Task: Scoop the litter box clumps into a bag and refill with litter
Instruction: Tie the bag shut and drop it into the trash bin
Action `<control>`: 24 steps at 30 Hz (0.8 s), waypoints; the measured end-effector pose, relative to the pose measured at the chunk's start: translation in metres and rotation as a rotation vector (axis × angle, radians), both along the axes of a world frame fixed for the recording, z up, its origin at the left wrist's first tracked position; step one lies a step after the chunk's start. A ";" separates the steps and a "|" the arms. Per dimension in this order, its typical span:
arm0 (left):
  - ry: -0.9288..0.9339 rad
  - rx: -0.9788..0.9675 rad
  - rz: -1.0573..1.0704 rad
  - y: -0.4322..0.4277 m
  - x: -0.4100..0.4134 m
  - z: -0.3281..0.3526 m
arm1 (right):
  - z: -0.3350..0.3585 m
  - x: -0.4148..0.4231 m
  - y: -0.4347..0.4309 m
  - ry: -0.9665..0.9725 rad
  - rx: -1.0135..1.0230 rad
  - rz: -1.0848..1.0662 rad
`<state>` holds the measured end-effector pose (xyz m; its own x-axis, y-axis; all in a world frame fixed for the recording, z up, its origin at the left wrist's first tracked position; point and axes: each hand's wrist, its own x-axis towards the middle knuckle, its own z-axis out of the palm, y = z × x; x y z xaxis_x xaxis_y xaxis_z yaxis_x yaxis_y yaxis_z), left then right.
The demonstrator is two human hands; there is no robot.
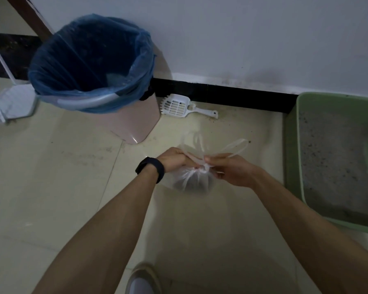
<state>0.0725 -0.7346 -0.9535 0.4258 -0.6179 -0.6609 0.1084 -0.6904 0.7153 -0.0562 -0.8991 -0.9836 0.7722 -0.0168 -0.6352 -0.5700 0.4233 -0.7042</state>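
— What is being held at the middle of the view?

— A small clear plastic bag (190, 179) is being held above the tiled floor (57, 187) by both hands. Dark clumps are showing through its lower part. Its neck is being pinched into a knot, and two handle loops are sticking up and to the right of that knot.

— How are the hands being used?

— The left hand (176, 159) is closed around one strand of the bag's neck; a dark band (150, 169) is being worn on that wrist. The right hand (227, 171) is closed on the other strand, thumb and fingers pinching right at the knot. The two hands are being kept almost touching.

— Where is the litter box being seen?

— The green litter box (293, 158) is sitting on the floor at the right edge, against the wall, with grey litter (331, 166) lying inside. It is partly cut off by the frame.

— And the scoop?

— The white slotted scoop (179, 106) is lying flat on the floor by the black baseboard, just beside the pink bin (136, 122), which is lined with a blue bag (89, 60). Something white is standing left of the bin; what it is cannot be told. A shoe tip (142, 279) is showing at the bottom.
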 end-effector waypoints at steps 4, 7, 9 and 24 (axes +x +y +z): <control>-0.045 0.120 -0.129 0.000 0.000 -0.002 | 0.002 0.000 0.002 -0.066 -0.193 0.127; -0.015 0.135 -0.075 -0.001 0.001 -0.001 | 0.003 0.006 0.009 -0.090 -0.453 0.136; -0.004 0.124 -0.080 -0.002 0.000 0.000 | 0.000 0.010 0.012 -0.051 -0.615 0.129; -0.013 -0.012 0.062 -0.002 -0.001 -0.008 | -0.009 0.008 0.021 -0.191 -1.277 -0.012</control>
<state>0.0712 -0.7362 -0.9616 0.4718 -0.5976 -0.6483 0.1416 -0.6743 0.7247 -0.0484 -0.8779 -0.9931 0.8441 -0.5343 -0.0447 -0.4171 -0.6020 -0.6809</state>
